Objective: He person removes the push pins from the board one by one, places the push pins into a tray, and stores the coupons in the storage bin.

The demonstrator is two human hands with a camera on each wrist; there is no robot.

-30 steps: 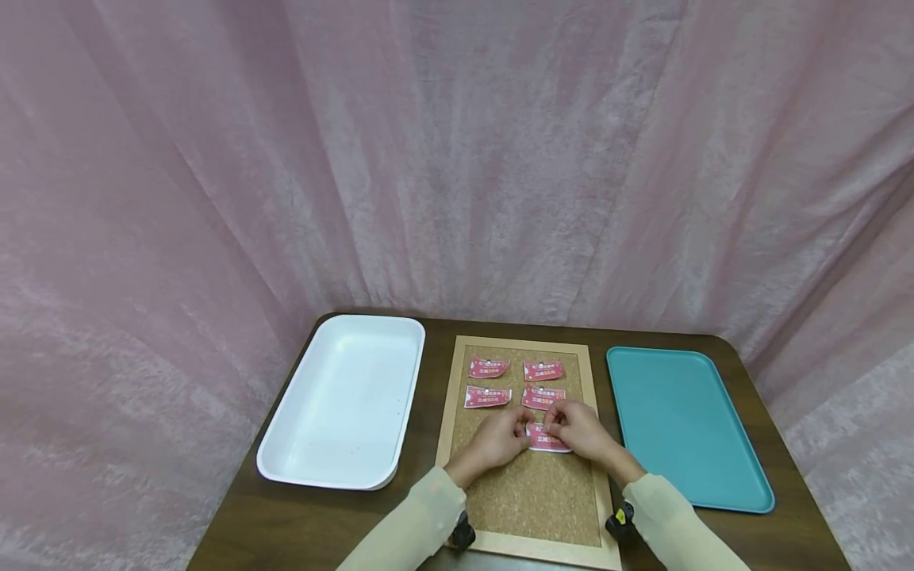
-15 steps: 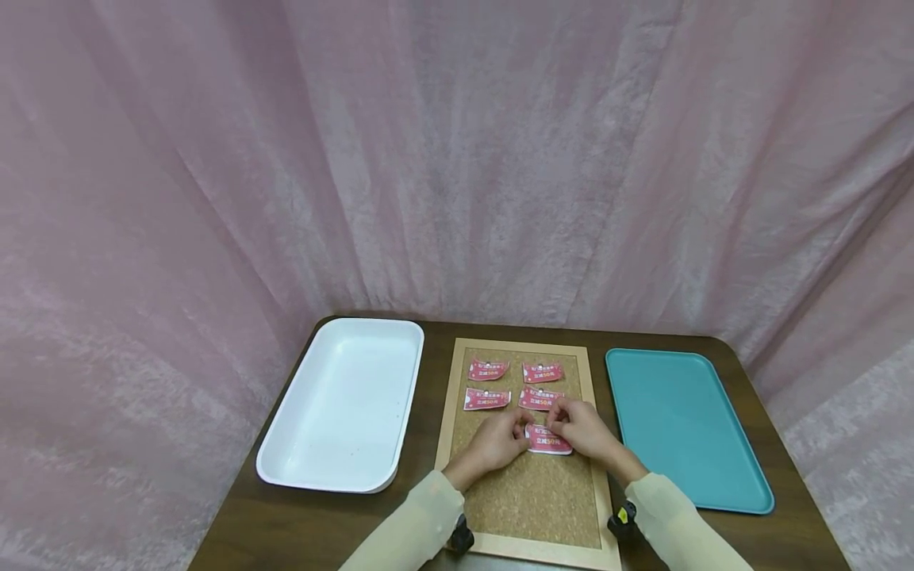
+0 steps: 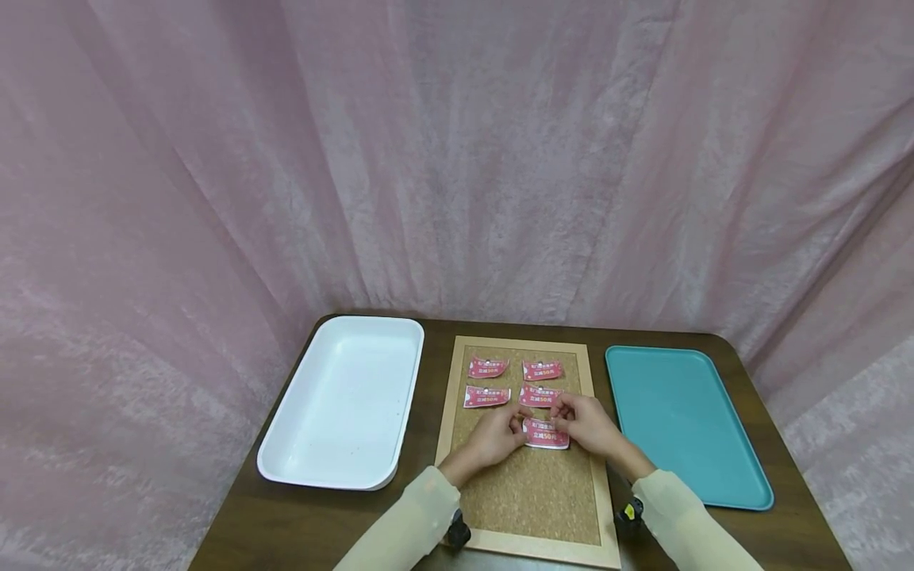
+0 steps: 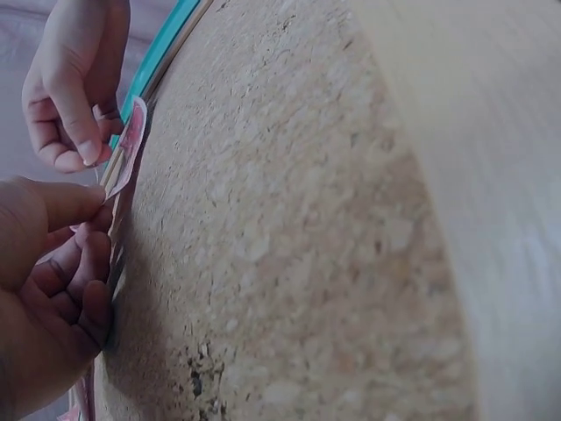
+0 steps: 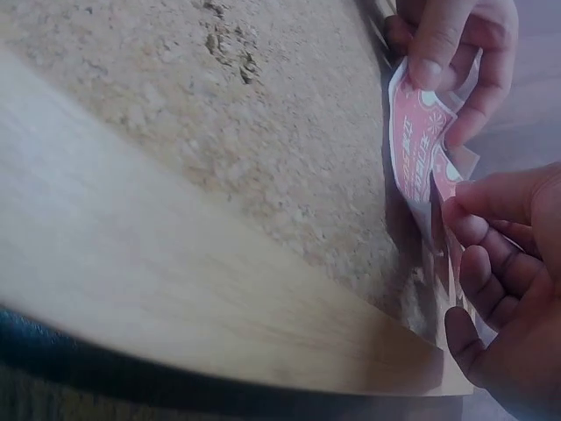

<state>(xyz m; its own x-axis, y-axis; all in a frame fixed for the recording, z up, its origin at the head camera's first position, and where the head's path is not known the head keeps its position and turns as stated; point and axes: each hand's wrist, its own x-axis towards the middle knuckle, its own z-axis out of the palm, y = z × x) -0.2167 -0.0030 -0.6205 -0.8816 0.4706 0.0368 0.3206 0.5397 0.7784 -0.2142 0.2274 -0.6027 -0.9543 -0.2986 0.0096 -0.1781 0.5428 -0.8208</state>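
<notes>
Pinching the near coupon (image 3: pixel 544 438) in our L hand (image 3: pixel 493 435), we now have it slightly further left, more in line w/ the coupon beyond (image 3: pixel 539 396). Our R hand (image 3: pixel 589 425) curls, hold unclear.

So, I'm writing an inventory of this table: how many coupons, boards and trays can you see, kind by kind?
Pink coupons: 5
Corkboard: 1
White tray: 1
Teal tray: 1
Total: 8
</notes>
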